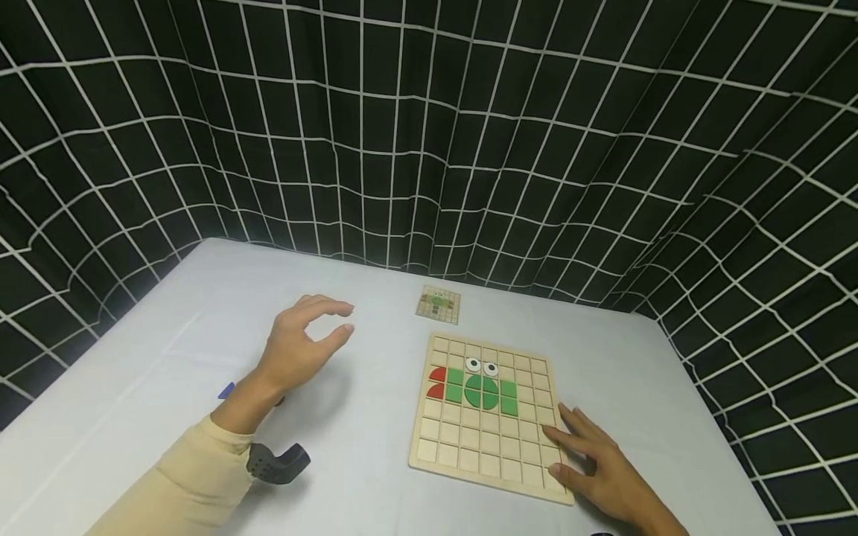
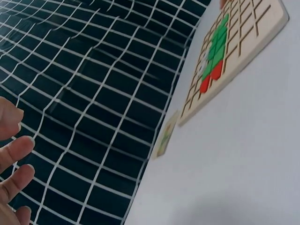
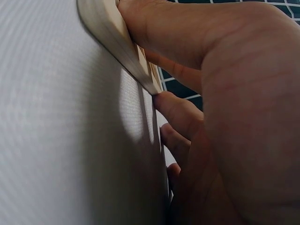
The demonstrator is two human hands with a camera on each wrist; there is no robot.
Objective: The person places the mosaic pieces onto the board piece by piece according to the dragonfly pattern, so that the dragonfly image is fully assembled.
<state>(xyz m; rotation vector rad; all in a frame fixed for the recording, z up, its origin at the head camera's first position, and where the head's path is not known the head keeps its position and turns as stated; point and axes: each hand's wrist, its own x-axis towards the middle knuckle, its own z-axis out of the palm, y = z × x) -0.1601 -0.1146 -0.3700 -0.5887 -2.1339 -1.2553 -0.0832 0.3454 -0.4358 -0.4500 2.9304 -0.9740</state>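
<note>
A square wooden grid board (image 1: 491, 440) lies on the white table, carrying red pieces (image 1: 436, 391), green squares (image 1: 509, 398), a green disc made of quarter pieces (image 1: 481, 392) and two white eye pieces (image 1: 473, 365). My right hand (image 1: 596, 465) rests at the board's right edge. Its thumb and one finger touch the top, and the right wrist view shows other fingers (image 3: 176, 110) along the side. Over the table left of the board, my left hand (image 1: 298, 346) hovers with thumb and fingers apart, holding nothing. Part of it (image 2: 16, 154) shows in the left wrist view.
Behind the board lies a small card (image 1: 439, 304) with a similar picture. A blue piece (image 1: 227, 390) is partly hidden by my left forearm. A black curved wrist mount (image 1: 280, 463) sticks out from the left sleeve. Black gridded cloth (image 1: 402, 149) surrounds the table.
</note>
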